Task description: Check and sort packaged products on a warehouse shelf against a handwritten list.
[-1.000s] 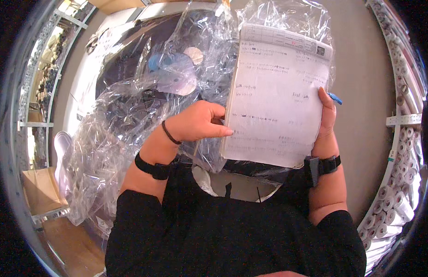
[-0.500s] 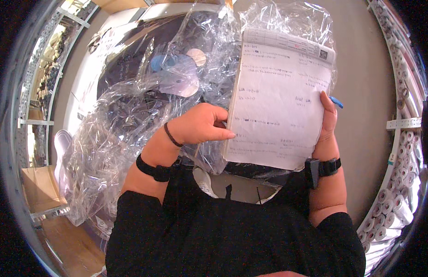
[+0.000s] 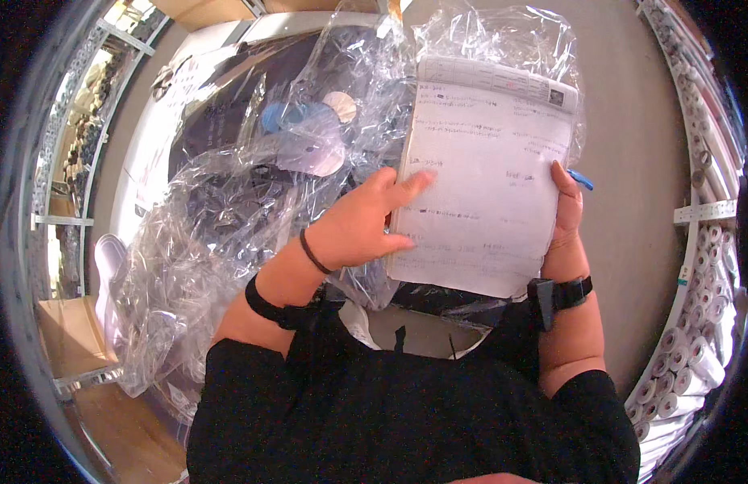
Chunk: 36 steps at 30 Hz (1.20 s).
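A stack of paper sheets [image 3: 483, 194] with handwriting and a printed table across its top is held up in front of my body. My right hand [image 3: 567, 206] grips its right edge, thumb on the front and the other fingers hidden behind. A slim blue pen-like object [image 3: 581, 179] pokes out beside that thumb. At the left edge, my left hand [image 3: 366, 214] has its thumb and forefinger spread apart over the top page; its other fingers are hard to make out.
Crumpled clear plastic film [image 3: 204, 274] covers a dark surface on the left, with a blue round piece [image 3: 281, 117] and a pale round piece [image 3: 340, 106] there. White-wrapped rolls [image 3: 672, 363] fill the right-hand rack. An open cardboard box [image 3: 71, 335] sits at left.
My left forefinger has lifted from near the thumb and spread upward over the page, and that hand has moved slightly right. The paper stack has shifted a little left.
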Each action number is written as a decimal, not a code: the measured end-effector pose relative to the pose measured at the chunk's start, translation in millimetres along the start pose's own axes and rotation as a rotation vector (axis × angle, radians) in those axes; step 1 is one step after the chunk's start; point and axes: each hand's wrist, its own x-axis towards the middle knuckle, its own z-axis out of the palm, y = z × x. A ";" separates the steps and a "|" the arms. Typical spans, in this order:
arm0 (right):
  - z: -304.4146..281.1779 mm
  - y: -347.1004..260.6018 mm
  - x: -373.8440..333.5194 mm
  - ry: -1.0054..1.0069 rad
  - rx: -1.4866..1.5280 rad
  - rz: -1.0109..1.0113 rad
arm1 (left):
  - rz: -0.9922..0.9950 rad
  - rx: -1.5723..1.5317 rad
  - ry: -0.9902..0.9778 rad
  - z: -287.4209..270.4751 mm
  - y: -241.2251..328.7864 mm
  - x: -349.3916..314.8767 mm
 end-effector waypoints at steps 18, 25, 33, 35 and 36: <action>-1.8 4.3 -7.8 -0.013 0.073 -0.011 | -0.427 -0.500 0.189 6.2 -11.0 11.0; 0.3 -0.1 -5.4 -0.009 -0.188 0.055 | -0.303 -0.168 0.458 -3.2 -56.7 18.5; -3.1 10.1 -12.8 -0.016 -0.202 0.125 | -0.371 -1.294 0.585 -38.5 -63.6 25.3; 1.1 7.4 -15.0 -0.061 -0.154 0.143 | -0.212 -1.585 0.383 -36.4 -65.4 24.8; -1.4 4.4 -15.8 -0.043 -0.149 0.148 | -0.137 -1.677 0.325 -36.7 -61.5 27.0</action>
